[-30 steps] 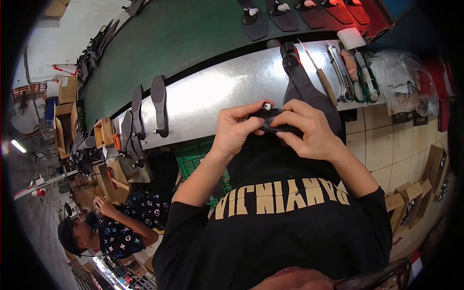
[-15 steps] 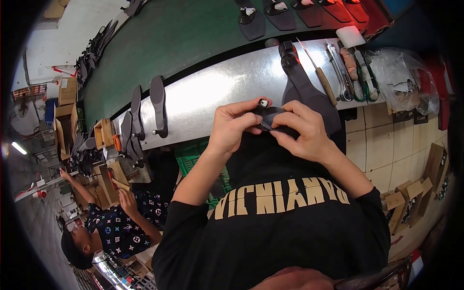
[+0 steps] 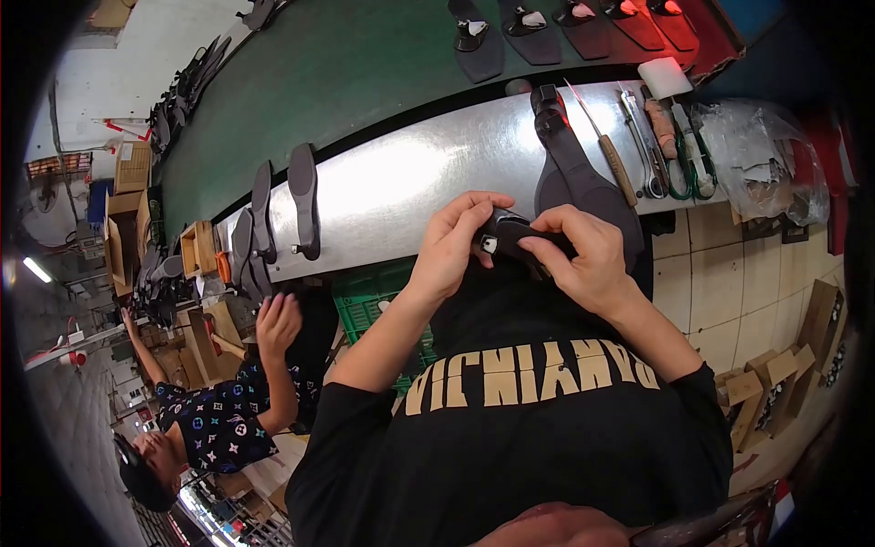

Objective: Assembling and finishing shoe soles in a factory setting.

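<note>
Just in front of my chest I hold a dark heeled shoe sole [image 3: 513,239], with a small black heel block whose end looks white. My left hand [image 3: 448,244] grips its heel end between thumb and fingers. My right hand [image 3: 586,253] pinches the other part, and its fingers cover much of it. Just beyond my right hand, a pair of dark soles [image 3: 591,187] lies overlapped on the metal ledge [image 3: 401,173].
Several soles [image 3: 303,196] lie along the ledge's left. An awl [image 3: 612,164], wrench [image 3: 643,150], scissors [image 3: 693,159] and plastic bag [image 3: 766,155] are at right. Sandals [image 3: 538,36] line the green belt [image 3: 346,64]. A green crate [image 3: 360,310] stands below; a co-worker [image 3: 219,410] is at left.
The sole in my hands has been turned, so its heel's white end now faces down toward me. My left hand shifted slightly right. The co-worker's nearer hand rose toward the ledge.
</note>
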A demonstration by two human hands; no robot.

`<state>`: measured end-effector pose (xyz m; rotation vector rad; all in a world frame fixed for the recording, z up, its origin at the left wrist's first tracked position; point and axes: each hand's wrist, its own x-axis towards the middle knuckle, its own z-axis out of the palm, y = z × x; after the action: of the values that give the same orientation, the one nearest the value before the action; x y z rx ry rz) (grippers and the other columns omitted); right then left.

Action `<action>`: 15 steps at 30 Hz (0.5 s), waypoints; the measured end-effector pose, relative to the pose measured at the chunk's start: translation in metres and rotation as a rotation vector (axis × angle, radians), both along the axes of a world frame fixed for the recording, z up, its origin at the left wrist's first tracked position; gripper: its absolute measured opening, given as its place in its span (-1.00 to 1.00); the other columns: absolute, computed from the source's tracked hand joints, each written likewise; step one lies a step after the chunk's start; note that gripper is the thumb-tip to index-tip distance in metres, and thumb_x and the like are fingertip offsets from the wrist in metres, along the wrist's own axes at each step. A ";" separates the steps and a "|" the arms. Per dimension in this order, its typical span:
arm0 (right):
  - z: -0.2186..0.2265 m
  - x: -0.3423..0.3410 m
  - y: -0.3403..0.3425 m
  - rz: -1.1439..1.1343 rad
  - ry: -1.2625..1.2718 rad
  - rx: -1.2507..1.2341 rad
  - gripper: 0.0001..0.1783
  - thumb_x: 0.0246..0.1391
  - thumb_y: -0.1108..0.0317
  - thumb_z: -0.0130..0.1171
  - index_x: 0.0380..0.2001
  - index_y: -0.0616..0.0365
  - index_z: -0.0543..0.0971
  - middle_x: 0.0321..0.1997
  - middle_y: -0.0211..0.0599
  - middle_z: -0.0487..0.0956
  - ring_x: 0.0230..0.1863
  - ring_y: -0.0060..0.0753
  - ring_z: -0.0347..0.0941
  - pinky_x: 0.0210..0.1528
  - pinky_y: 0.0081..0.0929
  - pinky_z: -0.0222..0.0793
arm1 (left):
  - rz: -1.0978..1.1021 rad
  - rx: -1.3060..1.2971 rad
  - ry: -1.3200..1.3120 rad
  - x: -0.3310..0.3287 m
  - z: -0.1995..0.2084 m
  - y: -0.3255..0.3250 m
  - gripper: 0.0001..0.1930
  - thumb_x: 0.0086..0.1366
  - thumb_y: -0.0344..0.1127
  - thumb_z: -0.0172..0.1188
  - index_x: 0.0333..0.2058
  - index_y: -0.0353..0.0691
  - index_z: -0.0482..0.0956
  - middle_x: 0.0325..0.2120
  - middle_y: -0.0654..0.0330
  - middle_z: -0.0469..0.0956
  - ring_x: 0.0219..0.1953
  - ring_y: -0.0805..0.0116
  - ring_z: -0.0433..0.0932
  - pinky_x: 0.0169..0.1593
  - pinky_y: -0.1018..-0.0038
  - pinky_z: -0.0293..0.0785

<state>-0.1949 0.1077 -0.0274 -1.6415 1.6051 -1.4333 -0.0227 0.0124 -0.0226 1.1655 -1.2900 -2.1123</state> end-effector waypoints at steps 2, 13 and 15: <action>0.000 0.001 0.000 0.004 0.010 0.040 -0.81 -0.07 0.50 0.35 -0.38 0.20 0.53 -0.52 -0.24 0.55 -0.50 -0.14 0.52 -0.45 -0.37 0.40 | -0.005 -0.079 0.000 0.000 -0.005 0.001 -0.70 0.46 -0.24 -0.06 -0.11 -0.32 0.56 -0.36 0.24 0.59 -0.50 0.64 0.49 -0.62 0.68 0.35; -0.006 0.007 0.001 -0.022 -0.026 0.080 -0.81 -0.07 0.49 0.36 -0.49 0.19 0.49 -0.58 -0.22 0.52 -0.55 -0.19 0.51 -0.51 -0.38 0.36 | -0.146 -0.116 -0.083 0.001 -0.009 0.003 -0.74 0.46 -0.24 -0.06 -0.19 -0.29 0.54 -0.48 0.30 0.54 -0.54 0.67 0.42 -0.59 0.69 0.31; -0.005 0.006 0.002 -0.020 -0.066 0.127 -0.81 -0.06 0.48 0.36 -0.48 0.20 0.49 -0.58 -0.22 0.52 -0.55 -0.21 0.52 -0.50 -0.40 0.36 | -0.166 -0.099 -0.074 0.002 -0.007 0.002 -0.76 0.45 -0.26 -0.04 -0.18 -0.29 0.53 -0.47 0.29 0.55 -0.52 0.66 0.44 -0.56 0.68 0.35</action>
<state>-0.1886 0.1096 -0.0326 -1.4955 1.6447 -1.3512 -0.0205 0.0139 -0.0294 1.1393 -1.5552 -2.1104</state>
